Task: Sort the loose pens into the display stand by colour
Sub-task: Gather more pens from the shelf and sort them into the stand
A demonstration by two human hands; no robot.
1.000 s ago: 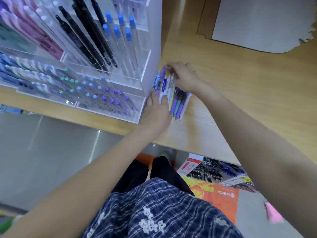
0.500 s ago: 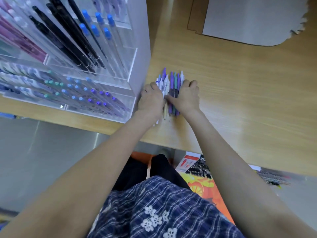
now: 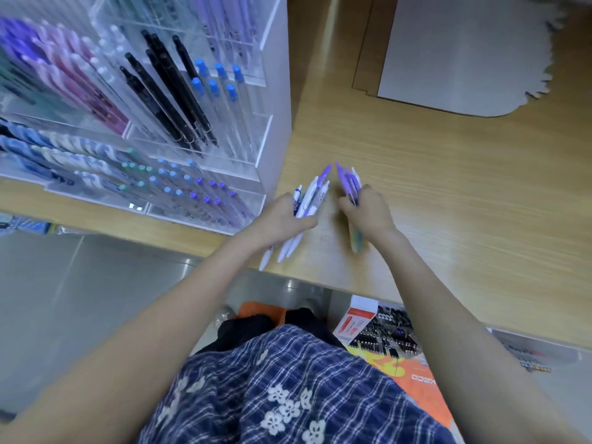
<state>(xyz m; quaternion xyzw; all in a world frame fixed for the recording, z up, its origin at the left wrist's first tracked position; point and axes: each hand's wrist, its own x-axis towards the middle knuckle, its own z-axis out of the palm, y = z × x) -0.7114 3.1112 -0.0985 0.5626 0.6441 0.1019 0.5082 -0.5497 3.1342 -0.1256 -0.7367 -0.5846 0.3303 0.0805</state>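
My left hand (image 3: 282,219) grips a bunch of several white and blue pens (image 3: 309,198), their tips pointing away from me and their tails sticking out toward the table's edge. My right hand (image 3: 368,213) grips a second bunch of several purple pens (image 3: 347,181), with a greenish pen end (image 3: 357,241) showing below the wrist. Both bunches are just above the wooden table (image 3: 448,187). The clear acrylic display stand (image 3: 266,129) stands to the left, its tiers holding pink, black, blue-capped, teal and purple pens.
A grey sheet (image 3: 455,52) with a ragged edge lies at the table's far right. Below the table's front edge are boxes of pens (image 3: 384,341) and an orange package (image 3: 419,376) on the floor. My checked clothing fills the bottom of the view.
The single pile that both hands pressed together has been split: my left hand has lifted the white and blue pens to the left, my right hand the purple ones to the right.
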